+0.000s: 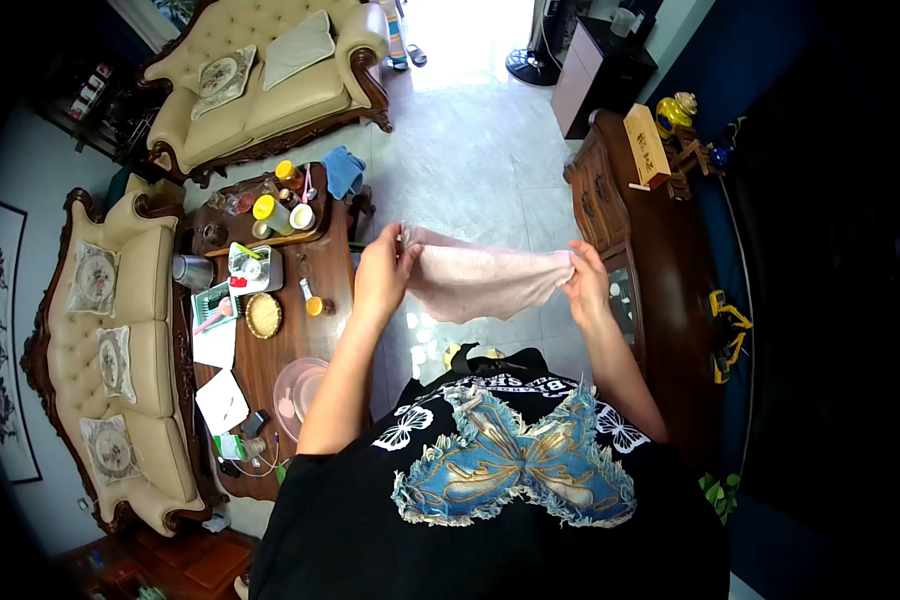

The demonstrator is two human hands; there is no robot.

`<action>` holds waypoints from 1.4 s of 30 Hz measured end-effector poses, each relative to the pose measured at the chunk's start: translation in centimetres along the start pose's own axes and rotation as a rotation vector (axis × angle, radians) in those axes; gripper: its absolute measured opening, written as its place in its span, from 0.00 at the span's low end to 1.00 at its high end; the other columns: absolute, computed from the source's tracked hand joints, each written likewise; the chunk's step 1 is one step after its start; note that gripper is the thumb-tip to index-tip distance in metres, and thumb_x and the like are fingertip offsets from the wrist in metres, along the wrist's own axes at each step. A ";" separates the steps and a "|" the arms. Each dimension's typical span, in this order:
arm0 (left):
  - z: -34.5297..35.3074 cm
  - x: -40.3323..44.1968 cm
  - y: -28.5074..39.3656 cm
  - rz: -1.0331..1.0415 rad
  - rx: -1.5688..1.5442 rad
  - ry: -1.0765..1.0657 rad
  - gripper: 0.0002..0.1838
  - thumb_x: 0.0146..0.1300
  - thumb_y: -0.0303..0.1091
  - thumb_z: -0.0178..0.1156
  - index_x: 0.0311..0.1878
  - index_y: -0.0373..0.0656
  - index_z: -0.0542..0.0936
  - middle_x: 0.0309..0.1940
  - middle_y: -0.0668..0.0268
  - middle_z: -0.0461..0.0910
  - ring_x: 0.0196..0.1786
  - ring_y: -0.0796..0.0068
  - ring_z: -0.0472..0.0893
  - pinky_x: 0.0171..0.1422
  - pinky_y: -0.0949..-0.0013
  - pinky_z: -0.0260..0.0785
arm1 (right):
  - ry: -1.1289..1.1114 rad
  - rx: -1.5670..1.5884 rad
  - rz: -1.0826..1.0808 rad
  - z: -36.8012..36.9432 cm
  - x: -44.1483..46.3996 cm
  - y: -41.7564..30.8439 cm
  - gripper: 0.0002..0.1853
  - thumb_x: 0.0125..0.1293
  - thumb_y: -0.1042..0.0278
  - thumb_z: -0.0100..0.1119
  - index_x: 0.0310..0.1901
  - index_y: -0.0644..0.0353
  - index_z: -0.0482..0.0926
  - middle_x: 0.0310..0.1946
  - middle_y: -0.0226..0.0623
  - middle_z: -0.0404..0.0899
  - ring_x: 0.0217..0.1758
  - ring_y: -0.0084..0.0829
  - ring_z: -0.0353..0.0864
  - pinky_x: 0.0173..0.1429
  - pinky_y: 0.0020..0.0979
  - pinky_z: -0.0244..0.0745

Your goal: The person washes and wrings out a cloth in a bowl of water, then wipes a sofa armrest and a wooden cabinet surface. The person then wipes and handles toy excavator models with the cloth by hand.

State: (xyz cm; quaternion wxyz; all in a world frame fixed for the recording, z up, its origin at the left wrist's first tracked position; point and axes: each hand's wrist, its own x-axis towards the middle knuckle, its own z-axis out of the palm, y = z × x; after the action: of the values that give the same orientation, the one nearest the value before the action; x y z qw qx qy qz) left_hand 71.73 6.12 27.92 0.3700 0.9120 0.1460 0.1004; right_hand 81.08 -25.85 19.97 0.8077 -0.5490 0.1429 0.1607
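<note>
A pale pink cloth is stretched between my two hands in front of my chest, over the grey floor. My left hand pinches its left end, thumb on the near face. At the other end, my right hand has the corner between thumb and fingers. The cloth's lower edge hangs free and wavy. Left of my forearm is the wooden coffee table, where a blue cloth is draped at the far corner.
The coffee table carries a tray of jars, a woven basket, a clear pink bowl and papers. Cream sofas stand left and behind. On the right, a dark wooden cabinet bears a toy excavator. A fan base stands farther off.
</note>
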 end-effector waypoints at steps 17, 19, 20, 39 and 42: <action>-1.3 2.3 -3.8 -0.303 -0.872 -0.389 0.20 0.62 0.31 0.74 0.57 0.40 0.85 0.36 0.67 0.85 0.26 0.78 0.83 0.28 0.73 0.75 | 0.040 -0.273 -0.125 2.3 7.0 4.3 0.13 0.73 0.76 0.53 0.52 0.63 0.84 0.40 0.32 0.84 0.43 0.24 0.81 0.50 0.27 0.75; -1.2 3.9 -4.2 -0.098 -0.637 -0.390 0.26 0.54 0.27 0.78 0.58 0.40 0.84 0.44 0.63 0.82 0.33 0.73 0.85 0.37 0.69 0.79 | -0.139 -0.380 -0.141 3.5 8.2 3.6 0.12 0.71 0.70 0.59 0.53 0.62 0.84 0.43 0.32 0.84 0.44 0.25 0.81 0.51 0.29 0.76; -0.9 5.1 -4.9 0.073 -0.333 -0.348 0.29 0.47 0.23 0.79 0.56 0.42 0.85 0.48 0.59 0.79 0.46 0.64 0.85 0.51 0.62 0.79 | -0.142 -0.379 -0.146 4.1 8.8 3.2 0.12 0.71 0.70 0.59 0.53 0.62 0.84 0.43 0.32 0.84 0.44 0.25 0.81 0.51 0.29 0.76; -1.2 35.4 -6.6 0.370 0.088 -0.230 0.15 0.61 0.21 0.65 0.52 0.41 0.85 0.57 0.59 0.82 0.68 0.55 0.77 0.74 0.52 0.67 | -0.905 -1.204 -1.006 19.5 36.5 -11.1 0.21 0.71 0.63 0.58 0.65 0.45 0.80 0.61 0.40 0.79 0.59 0.39 0.77 0.64 0.42 0.69; -1.3 38.8 -7.4 -0.196 -0.480 -0.199 0.08 0.70 0.24 0.60 0.49 0.34 0.84 0.41 0.63 0.86 0.44 0.74 0.85 0.49 0.68 0.79 | -1.081 -0.857 -0.419 22.8 40.8 -14.6 0.19 0.74 0.64 0.55 0.64 0.52 0.80 0.54 0.34 0.83 0.52 0.30 0.80 0.58 0.35 0.74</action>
State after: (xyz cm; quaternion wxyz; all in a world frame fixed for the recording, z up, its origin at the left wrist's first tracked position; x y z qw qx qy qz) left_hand 106.30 25.28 26.55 0.5961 0.7850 0.1687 0.0059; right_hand 125.41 -5.39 23.76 0.4929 -0.6773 -0.4606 0.2937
